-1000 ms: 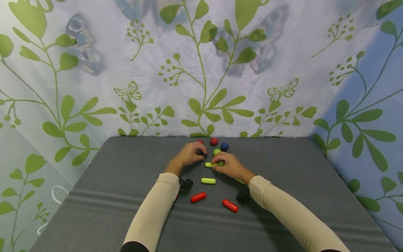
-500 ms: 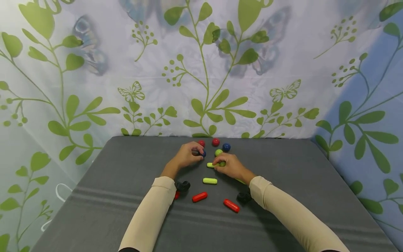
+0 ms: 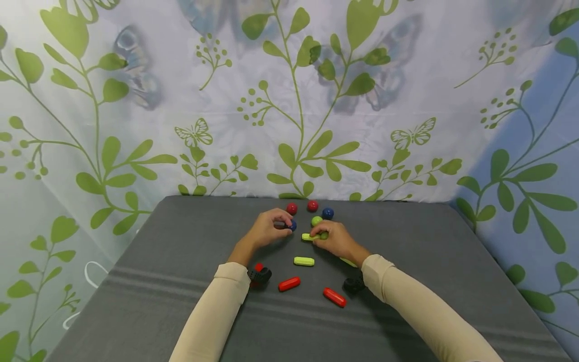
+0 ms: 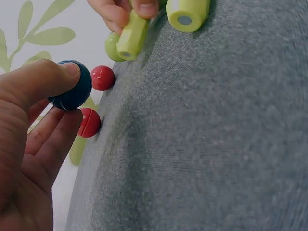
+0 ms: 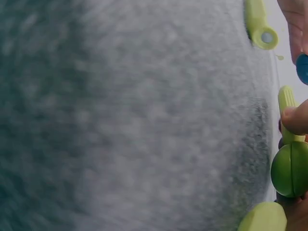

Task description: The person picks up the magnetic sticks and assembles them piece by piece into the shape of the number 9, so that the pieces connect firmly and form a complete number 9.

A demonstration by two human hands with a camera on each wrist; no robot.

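My left hand (image 3: 268, 230) pinches a dark blue ball (image 4: 72, 89) between thumb and fingertips. To its right, my right hand (image 3: 335, 239) pinches a yellow-green ribbed rod (image 3: 307, 237) with thumb and fingers. A green ball (image 5: 290, 169) sits at the near end of that rod in the right wrist view; whether they are joined I cannot tell. Past the right hand lies a lighter green ball (image 3: 316, 221). Two red balls, one left (image 3: 292, 208) and one right (image 3: 312, 205), and a second blue ball (image 3: 327, 213) lie at the back.
Nearer on the grey table (image 3: 289, 332) lie a yellow-green rod (image 3: 304, 261), a red rod (image 3: 289, 284) and another red rod (image 3: 334, 297). A red piece (image 3: 259, 267) is partly hidden by the left wrist. Another yellow-green piece (image 3: 348, 262) shows beneath the right wrist.
My left hand has drawn slightly back and left with the blue ball, uncovering the left red ball. My right hand stays nearly still on the rod. The head view has shifted a little.
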